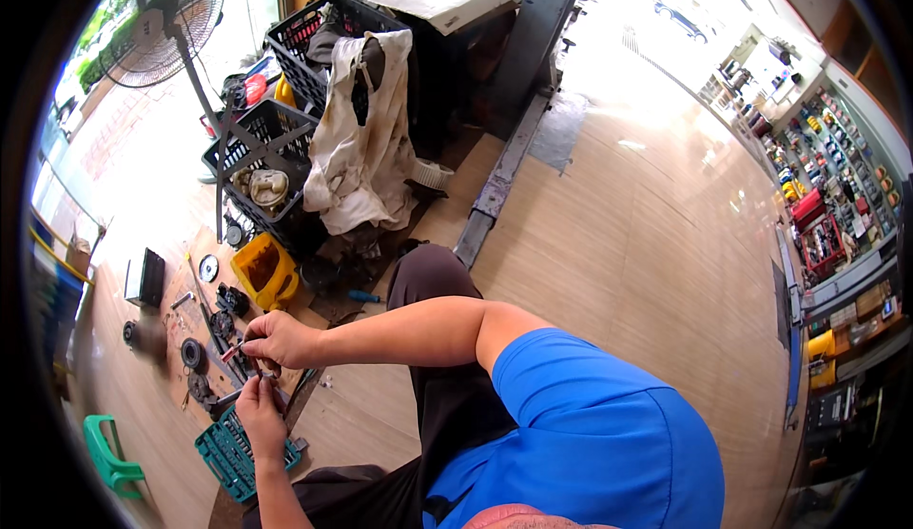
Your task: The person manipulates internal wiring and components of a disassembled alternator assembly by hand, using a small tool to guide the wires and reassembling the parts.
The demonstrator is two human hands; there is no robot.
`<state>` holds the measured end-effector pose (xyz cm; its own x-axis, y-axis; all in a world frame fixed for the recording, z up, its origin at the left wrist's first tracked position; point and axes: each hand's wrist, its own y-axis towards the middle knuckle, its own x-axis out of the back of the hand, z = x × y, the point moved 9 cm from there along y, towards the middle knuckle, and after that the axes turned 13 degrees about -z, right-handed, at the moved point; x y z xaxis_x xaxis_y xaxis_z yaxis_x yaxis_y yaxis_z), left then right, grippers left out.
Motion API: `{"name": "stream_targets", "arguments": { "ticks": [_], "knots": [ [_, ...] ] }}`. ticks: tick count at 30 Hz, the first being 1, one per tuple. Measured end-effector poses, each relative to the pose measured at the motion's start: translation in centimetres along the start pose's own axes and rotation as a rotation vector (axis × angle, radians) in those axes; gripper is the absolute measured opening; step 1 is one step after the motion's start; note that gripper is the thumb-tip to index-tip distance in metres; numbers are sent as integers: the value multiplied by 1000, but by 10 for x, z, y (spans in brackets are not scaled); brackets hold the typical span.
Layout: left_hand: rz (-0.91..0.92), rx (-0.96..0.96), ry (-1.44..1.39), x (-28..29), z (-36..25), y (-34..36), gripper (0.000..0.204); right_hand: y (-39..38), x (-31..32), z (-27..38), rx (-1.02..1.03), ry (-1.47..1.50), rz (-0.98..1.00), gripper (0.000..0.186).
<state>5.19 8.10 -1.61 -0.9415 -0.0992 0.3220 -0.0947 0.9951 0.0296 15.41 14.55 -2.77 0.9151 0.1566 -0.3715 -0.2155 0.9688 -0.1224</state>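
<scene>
My right hand (282, 341) is closed in a pinch on a thin, partly reddish piece (231, 351), too small to name. Just below it, my left hand (260, 413) has its fingers pressed together round something small and mostly hidden. The two hands nearly meet over a brown board (181, 286) strewn with dark round parts. Close to my left wrist lies an open teal socket set case (221, 458). A black ring-shaped part (193, 353) sits left of my hands, and a yellow plastic housing (263, 269) beyond them.
Black crates (249, 144), one draped with a stained white cloth (357, 163), stand ahead beside a metal post (514, 134). A standing fan (166, 25) is at far left. A green plastic stool (112, 455) is at lower left. Stocked shelves (846, 158) line the right.
</scene>
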Motion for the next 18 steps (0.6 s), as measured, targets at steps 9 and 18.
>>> {"name": "stream_targets", "arguments": {
  "ticks": [9, 18],
  "knots": [
    [-27, 15, 23, -4, 17, 1, 22, 2, 6, -9, 31, -135, -63, 13],
    [-91, -93, 164, -3, 13, 2, 22, 6, 9, -13, -11, -132, -46, 13]
  ]
}}
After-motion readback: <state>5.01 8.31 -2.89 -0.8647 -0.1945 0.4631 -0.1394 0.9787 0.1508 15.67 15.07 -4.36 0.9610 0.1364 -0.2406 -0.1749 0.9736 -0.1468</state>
